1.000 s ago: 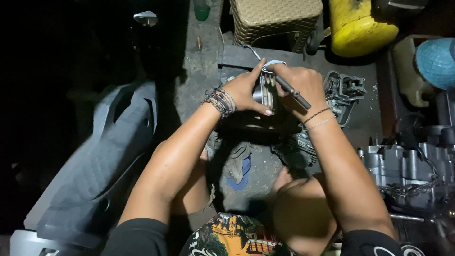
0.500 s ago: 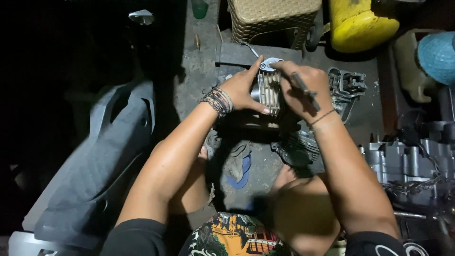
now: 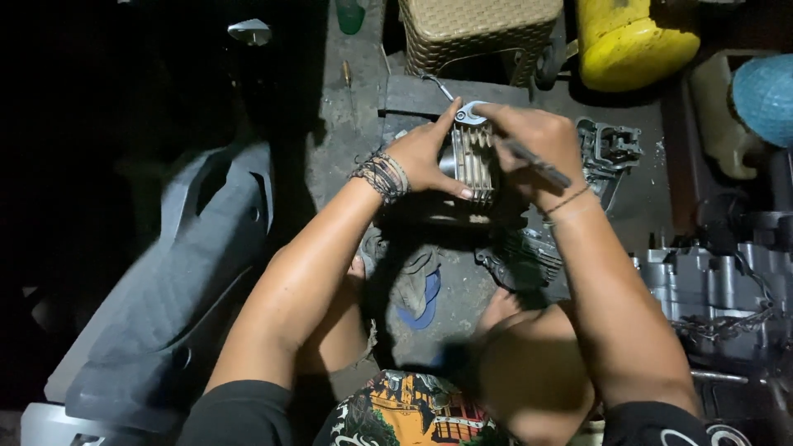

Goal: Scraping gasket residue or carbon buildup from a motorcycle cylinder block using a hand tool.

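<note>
A finned metal engine cylinder stands between my hands above a dark board on the floor. My left hand, with beaded bracelets at the wrist, grips the cylinder's left side, thumb across its front fins. My right hand rests on the cylinder's top right and holds a thin dark tool that slants down to the right across its fingers. The tool's tip is hidden at the cylinder's top.
A wicker basket and a yellow container stand beyond. Grey engine parts lie right of my hands, a larger engine block with chain further right. A grey scooter panel lies left. A blue sandal sits below.
My right hand has shifted the tool from lying across the cylinder's front to working at its top right. The left hand keeps its grip, and the cylinder has turned slightly.
</note>
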